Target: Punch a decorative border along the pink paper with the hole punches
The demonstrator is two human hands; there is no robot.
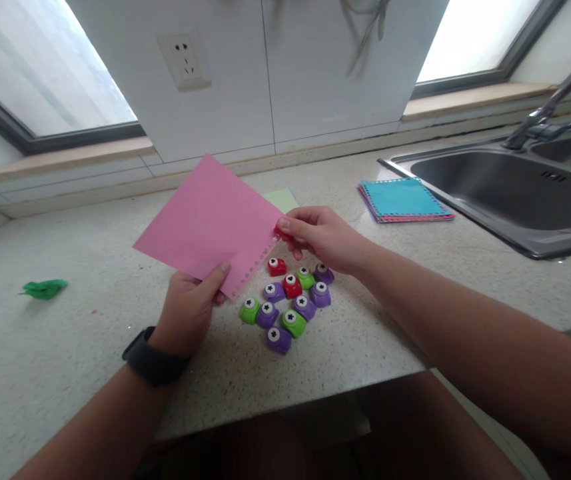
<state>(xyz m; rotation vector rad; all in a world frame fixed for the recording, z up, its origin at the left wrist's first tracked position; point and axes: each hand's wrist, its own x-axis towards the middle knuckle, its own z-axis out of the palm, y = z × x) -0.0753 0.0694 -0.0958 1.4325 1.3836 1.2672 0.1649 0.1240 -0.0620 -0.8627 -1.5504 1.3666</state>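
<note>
A sheet of pink paper [205,220] is held up above the counter, with a row of small star-shaped holes along its near right edge. My left hand [196,300] pinches its lower edge, thumb on top. My right hand [322,237] is closed around a red craft punch [282,231], which sits at the paper's right corner, at the end of the row of holes. Below the paper lie several more craft punches: red [292,286], purple [278,339] and green [294,323], each with a white button marked with a dark shape.
A stack of coloured paper [400,198], blue on top with punched edges, lies near the steel sink [465,193]. Light green paper [281,198] shows behind the pink sheet. At the left is a crumpled green thing [44,289]. A wall socket [184,59] is above the counter.
</note>
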